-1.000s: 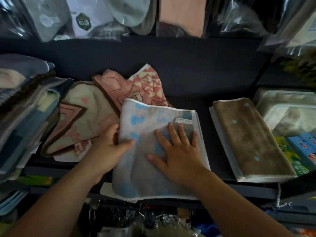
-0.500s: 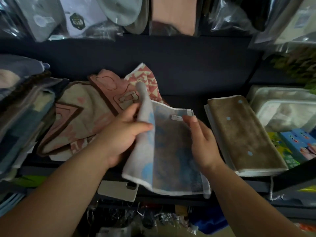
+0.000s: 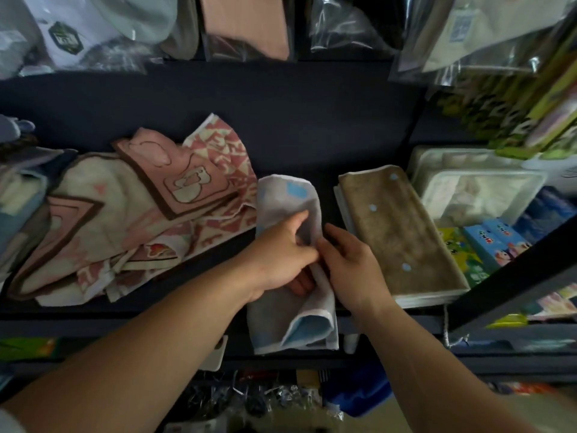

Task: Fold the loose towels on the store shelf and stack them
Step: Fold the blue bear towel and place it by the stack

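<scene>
Together, left hand [image 3: 278, 257] and right hand [image 3: 352, 264] grip the blue-grey towel [image 3: 281, 317] between pink loose towels [image 3: 140, 220] and brown folded towel [image 3: 396, 232].

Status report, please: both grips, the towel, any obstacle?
Left grip and right grip both hold the blue-white towel. Towel partly folded, overhanging shelf edge. Brown towel lies right, apart.

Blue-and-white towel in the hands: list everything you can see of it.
The towel is soft terry-like cloth, pale grey-white with blue patches and a white hem. It is folded lengthwise into a narrow, loose strip running front to back over the shelf, its near end curling open past the front edge. The left hand and right hand both grip its middle. It lies between the pink towel pile and the folded brown towel.
</scene>
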`<state>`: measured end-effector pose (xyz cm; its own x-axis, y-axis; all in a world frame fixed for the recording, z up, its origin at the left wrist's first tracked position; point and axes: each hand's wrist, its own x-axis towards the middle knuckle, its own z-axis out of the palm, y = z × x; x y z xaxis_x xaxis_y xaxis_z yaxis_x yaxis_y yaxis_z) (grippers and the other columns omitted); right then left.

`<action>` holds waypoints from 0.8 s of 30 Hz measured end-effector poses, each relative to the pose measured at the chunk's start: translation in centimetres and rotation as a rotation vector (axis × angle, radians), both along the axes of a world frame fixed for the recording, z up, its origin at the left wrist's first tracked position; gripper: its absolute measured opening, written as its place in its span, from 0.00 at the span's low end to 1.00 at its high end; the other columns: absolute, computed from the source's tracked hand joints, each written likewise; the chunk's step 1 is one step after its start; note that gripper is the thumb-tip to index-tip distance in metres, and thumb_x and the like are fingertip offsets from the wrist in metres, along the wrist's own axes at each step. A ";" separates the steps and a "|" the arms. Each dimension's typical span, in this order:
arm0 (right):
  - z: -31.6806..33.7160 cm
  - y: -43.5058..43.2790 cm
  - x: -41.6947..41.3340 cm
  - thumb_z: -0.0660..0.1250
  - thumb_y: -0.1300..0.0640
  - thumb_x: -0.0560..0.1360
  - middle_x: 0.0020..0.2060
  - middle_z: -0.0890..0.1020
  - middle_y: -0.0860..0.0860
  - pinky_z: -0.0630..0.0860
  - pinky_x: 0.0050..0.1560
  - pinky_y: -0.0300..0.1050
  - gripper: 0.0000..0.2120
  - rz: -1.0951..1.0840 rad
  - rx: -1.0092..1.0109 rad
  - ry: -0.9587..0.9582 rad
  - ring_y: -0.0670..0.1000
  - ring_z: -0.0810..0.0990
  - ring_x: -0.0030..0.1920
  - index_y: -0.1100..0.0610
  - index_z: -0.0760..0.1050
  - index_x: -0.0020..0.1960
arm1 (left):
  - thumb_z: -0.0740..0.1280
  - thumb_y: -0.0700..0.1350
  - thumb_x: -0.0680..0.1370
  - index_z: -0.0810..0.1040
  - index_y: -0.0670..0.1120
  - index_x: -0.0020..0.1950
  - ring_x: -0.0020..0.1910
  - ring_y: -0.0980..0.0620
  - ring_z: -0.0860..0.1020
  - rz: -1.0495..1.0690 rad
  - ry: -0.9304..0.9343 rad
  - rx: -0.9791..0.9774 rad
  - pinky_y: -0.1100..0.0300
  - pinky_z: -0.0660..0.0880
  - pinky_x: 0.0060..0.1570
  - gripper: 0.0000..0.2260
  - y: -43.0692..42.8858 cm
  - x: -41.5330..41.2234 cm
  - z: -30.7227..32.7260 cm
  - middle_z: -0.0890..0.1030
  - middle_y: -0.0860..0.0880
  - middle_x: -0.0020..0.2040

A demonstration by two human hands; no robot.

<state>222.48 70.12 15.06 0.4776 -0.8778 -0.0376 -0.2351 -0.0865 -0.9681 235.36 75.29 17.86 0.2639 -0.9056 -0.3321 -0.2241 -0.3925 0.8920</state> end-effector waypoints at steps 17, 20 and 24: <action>0.6 1.2 -1.8 0.69 0.62 0.73 0.28 0.76 0.40 0.70 0.30 0.30 0.09 0.106 -0.191 0.255 0.40 0.73 0.29 0.48 0.78 0.39 | 0.48 0.66 0.80 0.52 0.48 0.83 0.82 0.51 0.43 -0.356 -1.090 -0.109 0.52 0.43 0.80 0.36 -1.4 5.2 -3.4 0.48 0.48 0.83; 0.3 1.1 -2.1 0.68 0.62 0.74 0.27 0.74 0.42 0.70 0.33 0.30 0.05 0.134 -0.247 0.342 0.37 0.75 0.31 0.52 0.79 0.45 | 0.49 0.65 0.82 0.45 0.48 0.83 0.81 0.50 0.37 -0.381 -1.153 0.029 0.47 0.44 0.80 0.35 -1.9 5.0 -3.8 0.41 0.49 0.83; 0.1 1.2 -2.1 0.68 0.60 0.75 0.31 0.72 0.40 0.69 0.35 0.28 0.06 0.163 -0.343 0.391 0.34 0.75 0.34 0.53 0.79 0.51 | 0.46 0.67 0.81 0.40 0.49 0.82 0.80 0.51 0.35 -0.355 -1.136 0.109 0.47 0.42 0.79 0.36 -1.9 5.0 -4.5 0.37 0.50 0.82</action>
